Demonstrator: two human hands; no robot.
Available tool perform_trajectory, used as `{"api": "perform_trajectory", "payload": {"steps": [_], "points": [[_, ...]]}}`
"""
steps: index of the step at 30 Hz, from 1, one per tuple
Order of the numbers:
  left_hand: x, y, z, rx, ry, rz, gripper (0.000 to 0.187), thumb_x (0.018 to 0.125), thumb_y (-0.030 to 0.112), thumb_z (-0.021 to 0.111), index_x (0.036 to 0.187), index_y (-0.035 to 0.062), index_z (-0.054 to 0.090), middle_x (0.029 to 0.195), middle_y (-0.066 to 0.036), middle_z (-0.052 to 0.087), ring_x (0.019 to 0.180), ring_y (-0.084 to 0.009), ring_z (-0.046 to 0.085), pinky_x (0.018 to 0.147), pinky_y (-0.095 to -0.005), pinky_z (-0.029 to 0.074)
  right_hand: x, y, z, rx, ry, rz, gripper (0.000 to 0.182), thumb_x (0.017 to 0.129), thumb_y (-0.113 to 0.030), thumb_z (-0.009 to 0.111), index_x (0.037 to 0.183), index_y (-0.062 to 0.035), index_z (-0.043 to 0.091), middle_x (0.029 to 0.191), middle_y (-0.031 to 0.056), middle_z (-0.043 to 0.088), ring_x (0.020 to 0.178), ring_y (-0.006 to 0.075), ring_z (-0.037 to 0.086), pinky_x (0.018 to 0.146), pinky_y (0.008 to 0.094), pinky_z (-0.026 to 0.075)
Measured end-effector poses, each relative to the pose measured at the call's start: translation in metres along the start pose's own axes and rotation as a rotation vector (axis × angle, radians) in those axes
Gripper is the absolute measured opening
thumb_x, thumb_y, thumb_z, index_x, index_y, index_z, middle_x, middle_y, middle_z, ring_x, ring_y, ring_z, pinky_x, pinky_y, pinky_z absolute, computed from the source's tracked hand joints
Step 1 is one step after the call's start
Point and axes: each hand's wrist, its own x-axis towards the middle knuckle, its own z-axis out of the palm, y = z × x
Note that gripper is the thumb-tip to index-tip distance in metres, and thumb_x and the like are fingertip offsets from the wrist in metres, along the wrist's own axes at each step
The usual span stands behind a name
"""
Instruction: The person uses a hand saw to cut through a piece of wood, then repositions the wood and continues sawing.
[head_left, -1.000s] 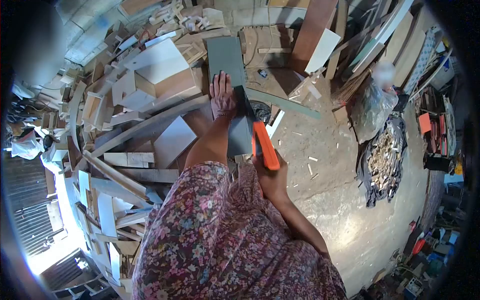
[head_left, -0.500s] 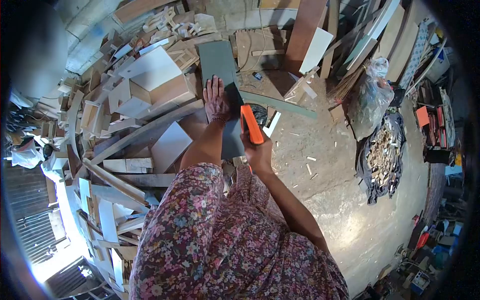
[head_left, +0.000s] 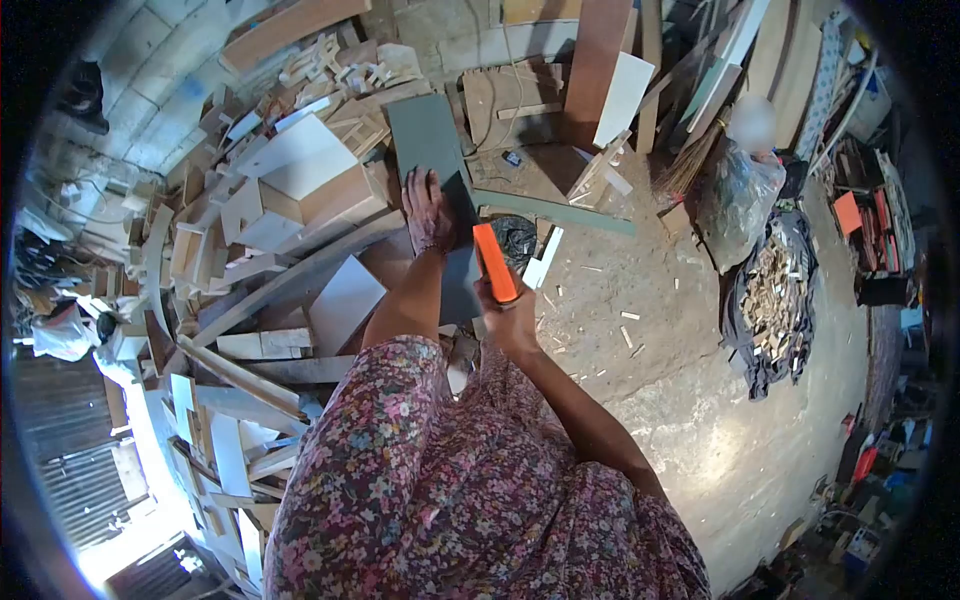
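Note:
A long grey-green board (head_left: 420,125) lies lengthwise in front of me. My left hand (head_left: 428,215) rests flat on it with the fingers stretched out. Beside the board's right edge, my right hand (head_left: 508,318) is closed around the orange handle of what looks like a handsaw (head_left: 495,262). Its blade cannot be made out from above. A narrow green strip of wood (head_left: 560,211) runs off to the right from the board. Behind the handle sits a black plastic bag (head_left: 516,240), with a white offcut (head_left: 543,262) near it.
Piled wood scraps and a white box-like piece (head_left: 300,160) crowd the left. Tall boards (head_left: 598,70) lean at the back. On the right are a clear plastic bag (head_left: 742,195) and a dark sack of wood chips (head_left: 775,300). Small offcuts (head_left: 630,316) lie on the concrete floor.
The orange handle and my right hand have moved slightly down and toward me. My left hand stays on the board. The camera view has shifted a little.

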Motion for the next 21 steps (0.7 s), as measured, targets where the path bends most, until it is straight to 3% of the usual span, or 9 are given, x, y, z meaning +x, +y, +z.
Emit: {"api": "perform_trajectory", "payload": {"steps": [2, 5, 6, 8, 12, 15, 18, 20, 21], "points": [[0.001, 0.010, -0.016, -0.075, -0.203, -0.187, 0.046, 0.081, 0.011, 0.040, 0.126, 0.0050, 0.036, 0.137, -0.010, 0.025, 0.127, -0.0298, 0.022, 0.103, -0.0450, 0.020, -0.001, -0.009, -0.001, -0.066, -0.012, -0.029, 0.015, 0.076, 0.000, 0.061, 0.088, -0.0007, 0.054, 0.075, 0.0027, 0.056, 0.071, 0.0071, 0.051, 0.064, 0.0229, 0.042], [-0.008, 0.002, -0.025, -0.168, -0.288, -0.034, 0.050, 0.079, 0.014, 0.044, 0.127, 0.0042, 0.035, 0.137, -0.011, 0.025, 0.127, -0.0301, 0.021, 0.103, -0.0453, 0.019, -0.002, -0.020, 0.000, -0.173, -0.026, -0.045, 0.014, 0.077, -0.001, 0.061, 0.089, -0.0015, 0.054, 0.077, 0.0004, 0.055, 0.071, 0.0060, 0.050, 0.065, 0.0223, 0.042], [-0.014, 0.004, -0.022, -0.164, -0.275, -0.019, 0.050, 0.079, 0.014, 0.044, 0.127, 0.0042, 0.035, 0.137, -0.011, 0.025, 0.127, -0.0301, 0.021, 0.103, -0.0453, 0.019, -0.002, -0.011, 0.000, -0.173, -0.015, -0.055, 0.013, 0.077, -0.002, 0.061, 0.088, -0.0016, 0.053, 0.076, 0.0009, 0.055, 0.070, 0.0065, 0.049, 0.064, 0.0225, 0.042], [-0.030, 0.010, -0.016, 0.140, -0.214, 0.061, 0.058, 0.076, 0.020, 0.048, 0.129, 0.0033, 0.032, 0.137, -0.011, 0.025, 0.128, -0.0298, 0.021, 0.103, -0.0454, 0.017, -0.002, -0.014, -0.001, -0.084, -0.053, -0.050, 0.012, 0.076, -0.003, 0.061, 0.085, -0.0024, 0.053, 0.074, 0.0012, 0.055, 0.069, 0.0072, 0.048, 0.064, 0.0228, 0.042], [-0.029, 0.021, -0.023, 0.090, -0.208, 0.008, 0.064, 0.074, 0.025, 0.049, 0.131, 0.0026, 0.029, 0.138, -0.011, 0.025, 0.128, -0.0291, 0.020, 0.104, -0.0451, 0.016, -0.001, -0.023, -0.003, -0.256, -0.027, -0.028, 0.011, 0.077, -0.003, 0.061, 0.084, -0.0024, 0.053, 0.073, 0.0007, 0.054, 0.069, 0.0066, 0.048, 0.063, 0.0225, 0.041], [-0.040, 0.023, -0.029, 0.041, -0.219, -0.038, 0.064, 0.075, 0.026, 0.048, 0.131, 0.0030, 0.028, 0.138, -0.011, 0.024, 0.129, -0.0284, 0.020, 0.104, -0.0447, 0.014, -0.004, -0.017, -0.010, 0.007, -0.006, -0.049, 0.010, 0.077, -0.006, 0.062, 0.080, -0.0004, 0.054, 0.072, 0.0025, 0.056, 0.066, 0.0075, 0.048, 0.061, 0.0242, 0.042], [-0.033, 0.023, -0.029, 0.061, -0.239, -0.043, 0.057, 0.080, 0.024, 0.043, 0.131, 0.0041, 0.029, 0.139, -0.010, 0.023, 0.129, -0.0277, 0.019, 0.105, -0.0432, 0.014, -0.027, -0.048, -0.016, -0.215, -0.058, 0.007, 0.012, 0.076, -0.004, 0.060, 0.083, -0.0010, 0.051, 0.065, 0.0059, 0.052, 0.059, 0.0109, 0.045, 0.056, 0.0255, 0.040], [-0.039, 0.023, -0.025, 0.026, -0.219, -0.052, 0.055, 0.081, 0.022, 0.042, 0.131, 0.0046, 0.028, 0.139, -0.010, 0.024, 0.129, -0.0274, 0.019, 0.105, -0.0431, 0.014, -0.057, -0.049, -0.029, -0.420, -0.022, -0.210, 0.011, 0.077, -0.004, 0.060, 0.084, -0.0005, 0.053, 0.068, 0.0056, 0.054, 0.062, 0.0099, 0.050, 0.056, 0.0255, 0.041], [-0.034, 0.022, -0.024, -0.001, -0.178, -0.047, 0.053, 0.082, 0.021, 0.041, 0.131, 0.0051, 0.028, 0.139, -0.009, 0.024, 0.129, -0.0271, 0.019, 0.105, -0.0429, 0.014, -0.064, -0.053, -0.034, -0.424, -0.025, -0.212, 0.011, 0.077, -0.004, 0.060, 0.084, -0.0005, 0.053, 0.068, 0.0056, 0.054, 0.062, 0.0099, 0.050, 0.056, 0.0255, 0.041]]}}
